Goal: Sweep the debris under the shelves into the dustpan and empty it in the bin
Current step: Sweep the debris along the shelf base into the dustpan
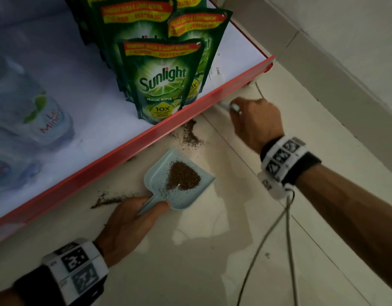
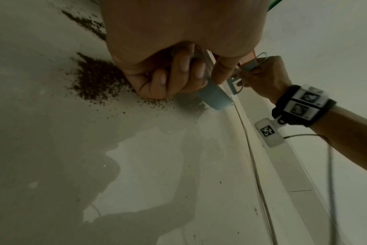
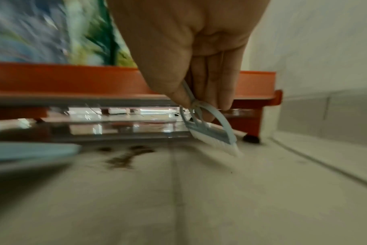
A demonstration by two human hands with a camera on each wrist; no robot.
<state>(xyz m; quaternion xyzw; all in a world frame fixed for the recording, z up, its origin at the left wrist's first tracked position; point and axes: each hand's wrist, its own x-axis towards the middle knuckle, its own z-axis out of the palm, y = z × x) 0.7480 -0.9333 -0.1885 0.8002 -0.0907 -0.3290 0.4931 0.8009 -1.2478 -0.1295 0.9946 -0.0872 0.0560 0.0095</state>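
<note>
Left grip (image 1: 126,219): fingers and thumb curled round the handle of the pale-blue dustpan (image 1: 159,176). The pan lies flat on the floor (image 1: 223,250) with its open lip turned toward the shelf, apparently so that sweepings can be pushed straight in. It carries a heap of brown debris (image 1: 184,178).

Right grip (image 1: 255,122): fingertips pinching the loop handle of a small pale-blue brush (image 3: 207,132). White bristles are tilted down, at or just above the floor, close to the shelf's red corner foot (image 3: 260,116). The low angle seems meant to reach into the narrow gap beneath.

Loose debris: one patch (image 1: 189,134) on the floor at the shelf's edge, between brush and pan; a second streak (image 1: 109,200) by the left hand, behind the pan.

Shelf (image 1: 146,138): red front lip, low to the floor. It carries green Sunlight pouches (image 1: 163,82) and blurred water bottles (image 1: 45,120).

Cable (image 1: 267,239): hangs from the right wristband.

Not determinable:
- Brush head hidden behind the right hand in the head view.
- Extent of debris farther under the shelf, since the gap is dark and reflective.
- Actual bristle contact, as the right wrist view is motion-blurred.
- Bin not in view.
</note>
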